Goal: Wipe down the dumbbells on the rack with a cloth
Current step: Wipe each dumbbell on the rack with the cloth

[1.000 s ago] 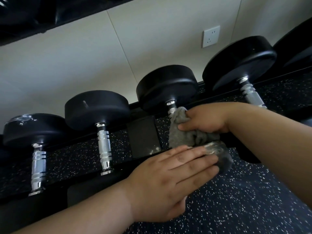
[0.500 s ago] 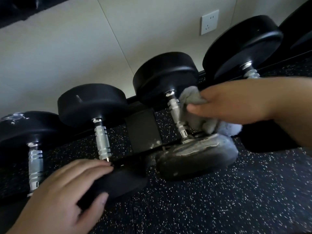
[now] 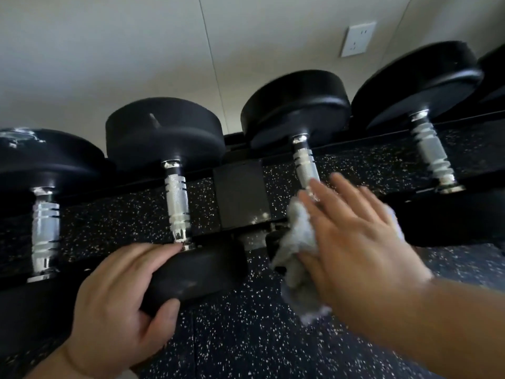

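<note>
The rack (image 3: 240,198) runs across the middle of the frame. At lower left, the left hand (image 3: 117,296) grips the near head of the second dumbbell (image 3: 177,206), fingers on top and thumb curled underneath. Right of centre, the right hand (image 3: 355,242) lies flat with fingers straight and spread, pressing the grey cloth (image 3: 295,242) onto the near head of the third dumbbell (image 3: 296,105).
</note>
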The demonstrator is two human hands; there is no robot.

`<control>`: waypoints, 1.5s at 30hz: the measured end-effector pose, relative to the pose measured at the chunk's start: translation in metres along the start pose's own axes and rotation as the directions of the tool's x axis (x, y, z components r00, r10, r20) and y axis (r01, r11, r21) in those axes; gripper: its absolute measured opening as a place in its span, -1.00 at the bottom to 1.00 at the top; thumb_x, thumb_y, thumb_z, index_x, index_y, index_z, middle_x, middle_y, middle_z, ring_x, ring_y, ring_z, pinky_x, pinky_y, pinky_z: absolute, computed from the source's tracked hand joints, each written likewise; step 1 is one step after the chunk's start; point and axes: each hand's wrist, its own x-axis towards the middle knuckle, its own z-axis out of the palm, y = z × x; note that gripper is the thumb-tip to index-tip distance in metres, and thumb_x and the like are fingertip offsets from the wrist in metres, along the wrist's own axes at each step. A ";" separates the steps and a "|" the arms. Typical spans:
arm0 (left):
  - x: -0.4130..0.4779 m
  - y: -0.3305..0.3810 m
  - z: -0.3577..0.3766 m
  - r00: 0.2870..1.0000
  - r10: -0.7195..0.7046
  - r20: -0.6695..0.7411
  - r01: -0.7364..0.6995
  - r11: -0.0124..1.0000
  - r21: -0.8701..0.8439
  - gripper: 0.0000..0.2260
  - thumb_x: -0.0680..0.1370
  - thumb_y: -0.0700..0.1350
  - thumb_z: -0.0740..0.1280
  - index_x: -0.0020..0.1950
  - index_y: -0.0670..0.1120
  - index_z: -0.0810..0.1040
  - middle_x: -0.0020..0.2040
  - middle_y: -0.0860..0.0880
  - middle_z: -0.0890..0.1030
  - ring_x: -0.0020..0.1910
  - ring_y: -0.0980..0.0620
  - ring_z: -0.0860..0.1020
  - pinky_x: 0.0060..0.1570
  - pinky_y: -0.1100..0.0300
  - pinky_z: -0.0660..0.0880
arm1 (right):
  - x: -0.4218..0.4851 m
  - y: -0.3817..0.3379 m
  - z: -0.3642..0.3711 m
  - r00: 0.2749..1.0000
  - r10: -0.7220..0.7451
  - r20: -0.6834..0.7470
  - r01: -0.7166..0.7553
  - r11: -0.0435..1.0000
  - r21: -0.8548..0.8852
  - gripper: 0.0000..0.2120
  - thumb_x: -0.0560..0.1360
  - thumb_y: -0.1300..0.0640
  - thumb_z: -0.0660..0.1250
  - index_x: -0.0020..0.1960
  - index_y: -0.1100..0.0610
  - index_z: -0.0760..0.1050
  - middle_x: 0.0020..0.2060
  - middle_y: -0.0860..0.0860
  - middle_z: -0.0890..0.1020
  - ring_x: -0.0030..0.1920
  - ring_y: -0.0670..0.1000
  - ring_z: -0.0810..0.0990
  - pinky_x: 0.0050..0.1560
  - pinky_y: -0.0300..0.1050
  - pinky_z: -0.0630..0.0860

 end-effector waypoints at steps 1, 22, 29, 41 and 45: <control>-0.002 -0.003 0.002 1.000 0.000 -0.014 0.000 1.000 0.007 -0.36 0.65 0.24 0.08 0.21 -0.27 0.66 0.05 -0.14 0.65 0.03 0.01 0.54 0.26 0.44 0.31 | 0.010 -0.013 0.003 0.999 -0.041 0.024 0.042 0.999 -0.021 -0.29 0.47 -0.24 0.23 0.48 0.16 0.47 0.47 0.12 0.49 0.51 0.20 0.40 0.46 0.27 0.34; 0.013 0.038 0.002 0.954 -0.301 -0.010 0.300 0.946 0.121 -0.65 0.53 0.15 0.16 0.02 0.02 0.67 -0.18 0.15 0.60 -0.22 0.01 0.51 -0.29 0.17 0.28 | 0.021 -0.038 0.003 0.979 -0.161 0.128 0.185 0.961 -0.206 -0.50 0.60 -0.12 0.16 0.46 0.09 0.38 0.32 0.12 0.48 0.32 0.20 0.43 0.35 0.20 0.33; 0.012 0.038 0.003 0.954 -0.299 -0.007 0.299 0.952 0.059 -0.65 0.54 0.15 0.18 0.08 0.01 0.66 -0.17 0.09 0.61 -0.24 -0.08 0.56 -0.23 -0.06 0.55 | 0.005 0.033 0.009 0.881 -0.462 0.099 0.472 0.850 -0.235 -0.38 0.51 -0.24 0.32 0.53 -0.12 0.37 0.48 0.04 0.43 0.44 0.22 0.41 0.50 0.35 0.25; 0.006 0.030 0.009 0.971 -0.217 -0.097 0.220 0.975 0.026 -0.67 0.54 0.07 0.20 0.06 -0.05 0.68 -0.16 0.06 0.63 -0.23 -0.11 0.57 -0.28 -0.03 0.50 | -0.012 0.005 0.014 0.983 -0.128 -0.133 0.114 0.988 -0.105 -0.39 0.56 -0.11 0.16 0.49 0.21 0.44 0.37 0.22 0.53 0.41 0.33 0.44 0.46 0.32 0.30; 0.006 0.030 0.010 0.969 -0.200 -0.146 0.210 0.976 0.051 -0.66 0.55 0.07 0.20 0.06 -0.06 0.70 -0.13 0.06 0.67 -0.18 -0.09 0.61 -0.25 0.03 0.47 | 0.007 -0.021 0.026 0.953 -0.303 0.012 0.292 0.905 -0.311 -0.50 0.56 -0.03 0.18 0.38 0.25 0.47 0.07 0.17 0.60 0.02 0.25 0.53 0.21 0.25 0.42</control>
